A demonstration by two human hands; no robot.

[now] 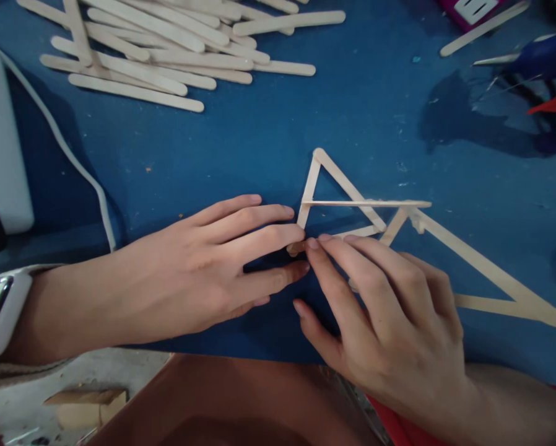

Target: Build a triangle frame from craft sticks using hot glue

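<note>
Two triangles of wooden craft sticks lie joined on the blue table. A thin stick seen edge-on [368,203] spans from the left triangle [343,176] to the top of the right triangle [468,248]. My left hand [222,260] is stretched out flat, its fingertips at the left triangle's lower left corner. My right hand [384,297] comes from the right, fingertips down on the bottom stick by that same corner, thumb held apart. It hides part of both triangles. Neither hand is wrapped around a stick.
A pile of loose craft sticks [166,62] lies at the back left. A white cable [69,148] runs along the left side. At the back right are a blue glue gun [545,59], a lone stick [485,28] and a purple object [466,12]. The table's near edge is close.
</note>
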